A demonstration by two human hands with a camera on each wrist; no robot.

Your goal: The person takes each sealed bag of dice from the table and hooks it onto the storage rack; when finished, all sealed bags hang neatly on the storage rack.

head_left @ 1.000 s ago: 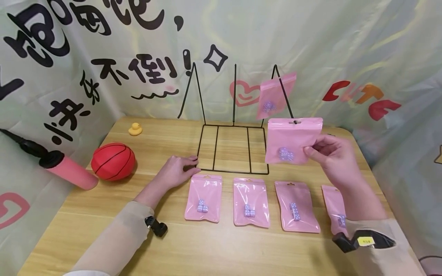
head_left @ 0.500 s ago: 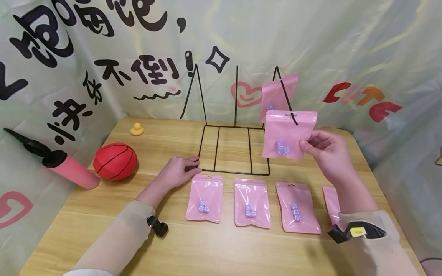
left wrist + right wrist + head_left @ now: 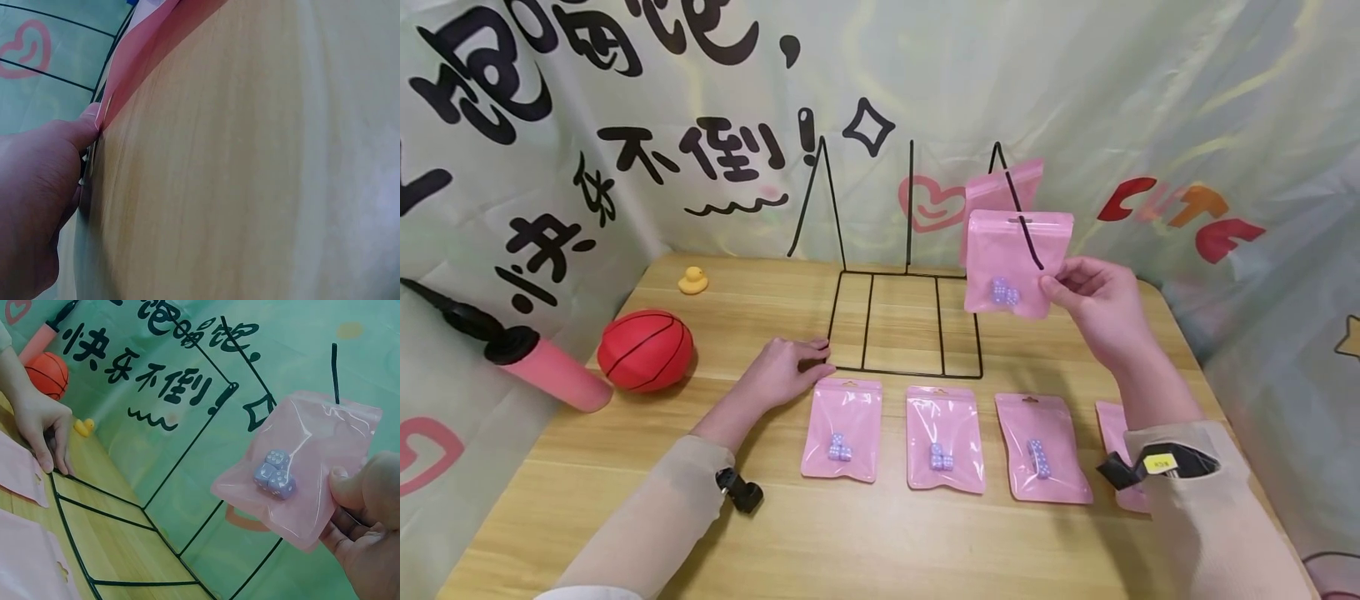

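My right hand (image 3: 1097, 308) pinches the lower right edge of a pink zip pouch (image 3: 988, 250) with small lavender dice (image 3: 275, 475) inside. The tip of the black wire rack's right front prong (image 3: 1033, 246) passes through this pouch's hang hole. Behind it, another pink pouch (image 3: 1000, 190) hangs on the rack's right rear arm, partly covered. My left hand (image 3: 778, 371) holds the front left corner of the rack's base (image 3: 902, 372) between thumb and fingers, low on the table. Close to its thumb lies the top of a flat pouch (image 3: 850, 408).
More pink pouches lie in a row before the rack: one in the middle (image 3: 943, 421), one to its right (image 3: 1052, 417), and one (image 3: 1111, 425) partly under my right forearm. At left are a red ball (image 3: 646, 350), a pink pump (image 3: 561, 375) and a rubber duck (image 3: 693, 281).
My right hand has carried its pouch up, left and back, so more of the prong now shows past the hang hole. My left hand has stayed on the rack's corner.
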